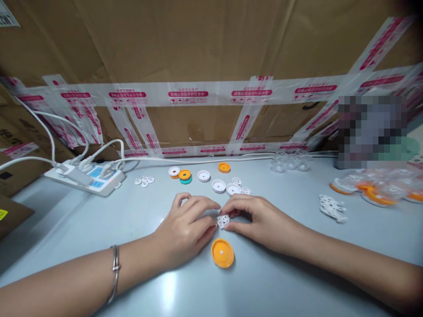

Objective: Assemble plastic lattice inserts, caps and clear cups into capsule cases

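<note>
A large taped cardboard box (198, 127) backs the far edge of a pale blue-grey table (132, 286), where two bare hands meet around the middle. The right hand (259, 218) clamps a white openwork plastic piece (223, 221) between thumb and forefinger, the two parted only by the piece's span. The left hand (190, 224) holds its thumb and nearest fingers close together at the piece's left side; whether they pinch or merely touch it cannot be told. A white power strip (89, 187) sits at the table's far left corner. Clear plastic shells (390, 180) are heaped by the right edge. An orange round dish (222, 253) lies on the near side of the piece, apart from both hands. Smaller white dishes (204, 176) dot the far side; tiny white discs (144, 181) cluster near the strip.
</note>
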The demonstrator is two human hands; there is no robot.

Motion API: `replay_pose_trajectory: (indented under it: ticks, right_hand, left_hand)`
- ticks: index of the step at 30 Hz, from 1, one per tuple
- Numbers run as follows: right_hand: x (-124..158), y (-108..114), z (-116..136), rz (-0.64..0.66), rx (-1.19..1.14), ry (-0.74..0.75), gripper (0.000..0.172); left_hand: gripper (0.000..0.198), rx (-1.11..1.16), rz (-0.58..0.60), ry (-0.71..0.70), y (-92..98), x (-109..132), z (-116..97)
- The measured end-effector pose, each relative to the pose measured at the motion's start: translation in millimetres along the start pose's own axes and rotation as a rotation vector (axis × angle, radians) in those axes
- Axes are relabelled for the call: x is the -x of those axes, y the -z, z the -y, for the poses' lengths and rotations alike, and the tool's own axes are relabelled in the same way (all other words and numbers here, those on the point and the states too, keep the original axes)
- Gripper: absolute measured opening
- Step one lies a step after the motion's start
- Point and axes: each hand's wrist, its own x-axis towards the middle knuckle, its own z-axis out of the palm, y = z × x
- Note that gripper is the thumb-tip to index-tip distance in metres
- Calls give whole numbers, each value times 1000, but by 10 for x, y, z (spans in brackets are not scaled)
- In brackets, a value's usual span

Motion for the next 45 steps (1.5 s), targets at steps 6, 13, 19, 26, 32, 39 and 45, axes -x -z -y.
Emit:
replay_pose_trajectory:
  ticks: [6,13,19,26,32,39,45]
  right_hand:
    - [-1,9,5,62,-284,-139,11]
    - [0,7,26,58,-488,-207,17]
    - [10,-45,22,-16,-664,-189,21]
    - [34,-9,65,-183,-609,-116,27]
    - [171,-85,24,-271,-499,166,15]
    - [219,-168,-3,-104,-339,307,16]
    - [231,-173,2,-116,-313,304,16]
  left_hand:
    - [8,-59,-104,-106,43,-25,-30]
    - [8,-55,-153,-101,47,-25,-14]
    - [7,-15,-185,-11,44,-31,-19]
    - [3,90,-83,124,170,-72,-63]
    - [45,187,356,183,281,-119,-151]
    - [34,163,443,241,195,-79,-172]
    - [29,226,425,324,174,-54,-194]
